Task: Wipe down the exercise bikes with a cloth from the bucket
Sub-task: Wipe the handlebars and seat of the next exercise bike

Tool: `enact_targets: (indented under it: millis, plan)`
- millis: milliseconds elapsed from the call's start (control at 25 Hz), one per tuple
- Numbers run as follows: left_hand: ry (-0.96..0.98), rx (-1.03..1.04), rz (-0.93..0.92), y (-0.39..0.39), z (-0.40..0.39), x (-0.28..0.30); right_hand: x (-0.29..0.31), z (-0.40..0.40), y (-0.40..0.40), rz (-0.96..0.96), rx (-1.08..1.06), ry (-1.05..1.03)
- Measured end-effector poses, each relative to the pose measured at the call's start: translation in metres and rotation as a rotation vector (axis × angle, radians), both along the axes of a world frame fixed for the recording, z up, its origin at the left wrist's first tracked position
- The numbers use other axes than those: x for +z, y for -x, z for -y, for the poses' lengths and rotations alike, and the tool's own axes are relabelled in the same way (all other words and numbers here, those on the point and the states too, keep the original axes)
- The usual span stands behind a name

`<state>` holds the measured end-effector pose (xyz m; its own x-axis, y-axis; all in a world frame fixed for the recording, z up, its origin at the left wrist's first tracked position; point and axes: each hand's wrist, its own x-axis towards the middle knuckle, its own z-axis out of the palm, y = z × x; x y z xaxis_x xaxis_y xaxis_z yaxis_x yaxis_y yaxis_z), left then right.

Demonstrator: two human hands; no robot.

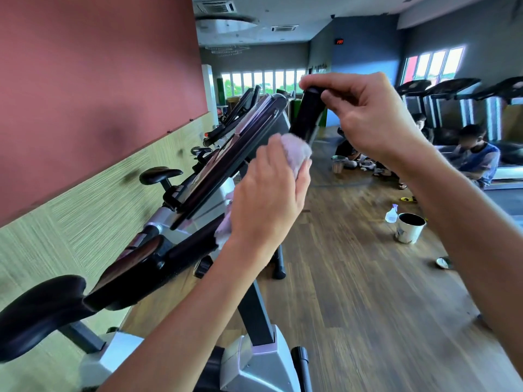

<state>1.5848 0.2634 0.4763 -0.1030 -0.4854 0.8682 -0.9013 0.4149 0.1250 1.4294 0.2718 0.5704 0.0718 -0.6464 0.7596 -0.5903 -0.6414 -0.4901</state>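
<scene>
Left hand [266, 193] clenched around pale cloth [297, 151], pressed against base of black handlebar grip [305, 117] on nearest exercise bike [254, 360]. Right hand [368, 114] pinches the grip's top end, at 1 o'clock of the cloth. Console [226, 154] tilted, at 9 o'clock of the cloth. Bucket [410, 227] stands on wood floor [353, 292] at 3 o'clock, spray bottle [392, 214] just beside it.
</scene>
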Motion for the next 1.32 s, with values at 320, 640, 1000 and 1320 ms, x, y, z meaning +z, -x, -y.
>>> enact_targets:
  millis: [320, 640, 1000, 1320]
  plan:
    - [0.018, -0.175, -0.247, 0.029, 0.014, 0.038, -0.001, 0.009, 0.004, 0.031, 0.075, -0.001]
    - [-0.017, -0.078, -0.250, 0.035, 0.010, 0.033, -0.002, 0.015, 0.006, 0.033, 0.085, 0.046]
    - [0.156, -0.044, -0.147, 0.028, -0.001, -0.001, -0.030, 0.056, 0.003, 0.242, 0.414, 0.314]
    - [0.464, 0.676, -0.146, 0.073, 0.020, -0.025, 0.002, 0.115, 0.043, -0.121, 0.955, 0.240]
